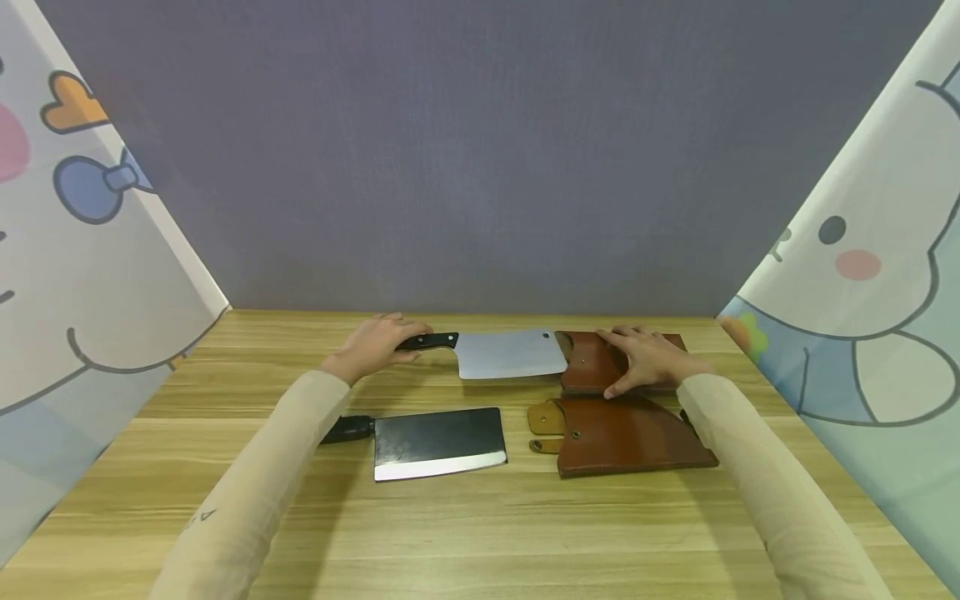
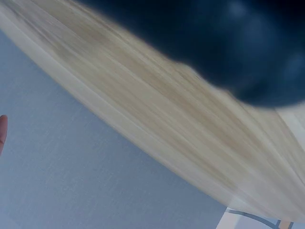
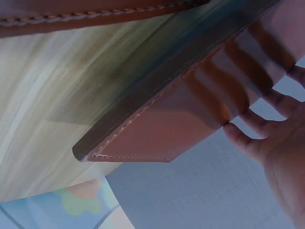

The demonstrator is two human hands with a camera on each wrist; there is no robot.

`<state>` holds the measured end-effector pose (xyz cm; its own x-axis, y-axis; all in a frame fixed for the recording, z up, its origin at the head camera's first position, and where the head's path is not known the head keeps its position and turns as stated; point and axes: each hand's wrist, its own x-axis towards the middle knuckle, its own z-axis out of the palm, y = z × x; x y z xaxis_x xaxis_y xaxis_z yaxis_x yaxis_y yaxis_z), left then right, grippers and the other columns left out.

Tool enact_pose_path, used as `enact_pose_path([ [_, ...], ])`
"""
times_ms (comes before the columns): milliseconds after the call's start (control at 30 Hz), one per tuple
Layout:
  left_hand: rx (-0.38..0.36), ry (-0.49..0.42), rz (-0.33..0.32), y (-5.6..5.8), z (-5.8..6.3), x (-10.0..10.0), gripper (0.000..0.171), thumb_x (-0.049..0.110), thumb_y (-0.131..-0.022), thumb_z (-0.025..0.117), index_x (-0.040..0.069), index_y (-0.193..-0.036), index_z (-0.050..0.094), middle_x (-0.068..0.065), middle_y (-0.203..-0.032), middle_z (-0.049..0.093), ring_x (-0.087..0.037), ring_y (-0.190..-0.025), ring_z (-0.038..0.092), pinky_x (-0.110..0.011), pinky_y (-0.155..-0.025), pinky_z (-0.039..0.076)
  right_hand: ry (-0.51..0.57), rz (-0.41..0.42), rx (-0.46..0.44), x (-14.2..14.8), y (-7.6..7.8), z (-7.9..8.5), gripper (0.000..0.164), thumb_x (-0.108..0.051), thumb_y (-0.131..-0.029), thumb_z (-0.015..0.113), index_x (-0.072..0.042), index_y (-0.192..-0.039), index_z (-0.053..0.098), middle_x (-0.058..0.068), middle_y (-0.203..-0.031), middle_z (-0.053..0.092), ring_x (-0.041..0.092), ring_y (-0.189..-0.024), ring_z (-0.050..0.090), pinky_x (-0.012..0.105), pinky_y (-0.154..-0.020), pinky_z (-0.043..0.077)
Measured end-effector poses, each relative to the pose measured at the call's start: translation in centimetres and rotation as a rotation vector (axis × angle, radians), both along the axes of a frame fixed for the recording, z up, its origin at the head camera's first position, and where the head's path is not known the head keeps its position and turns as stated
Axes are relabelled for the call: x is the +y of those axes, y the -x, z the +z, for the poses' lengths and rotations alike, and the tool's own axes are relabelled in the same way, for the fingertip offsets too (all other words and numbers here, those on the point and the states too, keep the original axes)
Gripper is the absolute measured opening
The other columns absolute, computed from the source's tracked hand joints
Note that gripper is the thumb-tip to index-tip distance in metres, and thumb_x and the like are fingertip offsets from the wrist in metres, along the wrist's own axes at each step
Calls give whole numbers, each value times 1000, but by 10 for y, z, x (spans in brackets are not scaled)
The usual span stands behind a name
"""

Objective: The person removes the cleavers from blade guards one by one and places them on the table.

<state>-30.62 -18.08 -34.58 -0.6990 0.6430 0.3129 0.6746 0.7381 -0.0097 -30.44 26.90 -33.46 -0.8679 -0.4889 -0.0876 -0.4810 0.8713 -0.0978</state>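
In the head view my left hand (image 1: 384,340) grips the black riveted handle of a cleaver (image 1: 510,354) with a bright blade and a small hole near its end. The blade's end meets the open mouth of a brown leather sheath (image 1: 587,362); whether any of it is inside I cannot tell. My right hand (image 1: 647,358) holds that sheath across its width, thumb at the near edge and fingers at the far one. In the right wrist view the fingertips (image 3: 231,129) touch the edge of the stitched sheath (image 3: 157,129). The left wrist view shows mostly dark blur.
Nearer on the wooden table (image 1: 450,542) lies a second cleaver (image 1: 438,442) with a dark blade and black handle. Right of it rests another brown sheath (image 1: 630,437) with snap straps. A grey wall (image 1: 480,167) stands behind, with cartoon-printed panels (image 1: 862,275) at both sides.
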Motion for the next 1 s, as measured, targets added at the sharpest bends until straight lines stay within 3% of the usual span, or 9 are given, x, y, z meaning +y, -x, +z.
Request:
enact_pose_path([
  [333,-15,-2,-7,-3,4,-8,42,28,-83,66,15,-122,58,-4,-116,65,-26,-97,59,-45,-87,47,-9,-8,8,3,0,1,110,-60,-59,75,-7,-143,28,29,-140,32,55,-124,29,73,-95,20],
  [533,-28,-2,-2,-2,4,-15,42,27,-83,66,15,-122,58,-4,-118,64,-28,-105,58,-48,-95,43,-13,-19,-1,3,2,0,110,-60,-59,74,-7,-143,27,30,-141,31,56,-124,28,72,-96,19],
  [1000,-50,-24,5,-7,0,-32,41,25,-83,67,12,-121,58,-8,-118,63,-30,-108,57,-48,-92,45,-16,-28,-30,-4,6,-2,110,-59,-62,74,-7,-145,24,29,-143,26,55,-126,25,71,-99,17],
])
